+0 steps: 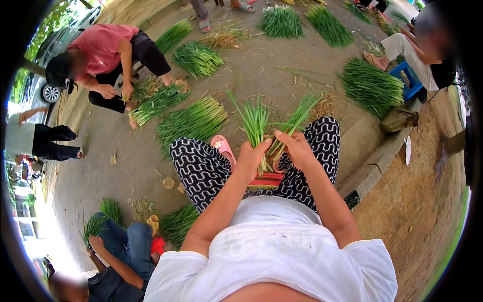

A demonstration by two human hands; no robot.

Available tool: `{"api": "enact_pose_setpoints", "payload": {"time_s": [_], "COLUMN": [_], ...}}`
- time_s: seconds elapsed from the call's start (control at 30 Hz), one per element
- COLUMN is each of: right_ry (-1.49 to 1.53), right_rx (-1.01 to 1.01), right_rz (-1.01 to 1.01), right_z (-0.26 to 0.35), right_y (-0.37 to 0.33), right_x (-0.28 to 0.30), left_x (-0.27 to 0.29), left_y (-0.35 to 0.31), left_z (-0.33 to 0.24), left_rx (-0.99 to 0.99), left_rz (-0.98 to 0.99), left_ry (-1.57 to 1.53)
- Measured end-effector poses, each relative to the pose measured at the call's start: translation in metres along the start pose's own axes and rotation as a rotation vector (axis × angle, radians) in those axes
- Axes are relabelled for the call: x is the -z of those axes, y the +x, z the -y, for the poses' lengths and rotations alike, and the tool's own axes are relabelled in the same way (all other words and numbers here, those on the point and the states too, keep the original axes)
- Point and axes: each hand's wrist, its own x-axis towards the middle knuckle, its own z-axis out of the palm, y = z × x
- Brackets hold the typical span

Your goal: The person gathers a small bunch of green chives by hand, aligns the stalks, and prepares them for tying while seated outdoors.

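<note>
My left hand (pixel 250 160) is closed around a bunch of long green chives (pixel 255 121), its leafy tops pointing away from me and its pale ends hanging below the fingers. Close beside it, my right hand (pixel 298 151) is closed on a smaller bunch of chives (pixel 302 113), fanned out to the far right. The fingertips of both hands nearly meet over my lap, between my knees. Below them lies something red and striped (pixel 265 181), partly hidden by my wrists. A large pile of chives (pixel 193 123) rests on the ground beyond my left knee.
More chive piles (pixel 372 85) lie around me. A person in pink (pixel 108 48) bends over chives at far left; another in dark clothes (pixel 118 279) sits near left. At right, a seated person (pixel 410 55) is beside a blue stool (pixel 408 78). A concrete curb (pixel 367 176) runs along my right.
</note>
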Motion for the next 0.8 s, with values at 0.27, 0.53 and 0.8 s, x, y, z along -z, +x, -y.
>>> {"api": "enact_pose_setpoints", "payload": {"time_s": [0.27,0.53,0.8], "right_ry": [0.130,0.364,0.494], "right_rx": [-0.054,0.020,0.190], "right_rz": [0.009,-0.099,-0.316], "right_z": [0.018,0.022,0.031], "right_y": [-0.010,-0.007,-0.005], "right_x": [0.001,0.021,0.054], "left_x": [0.005,0.024,0.036], "left_y": [0.000,0.007,0.008], "left_z": [-0.011,-0.016,-0.029], "left_rx": [0.054,0.098,0.027], "left_rz": [-0.010,-0.100,-0.201], "left_ry": [-0.149,-0.163,-0.205]}}
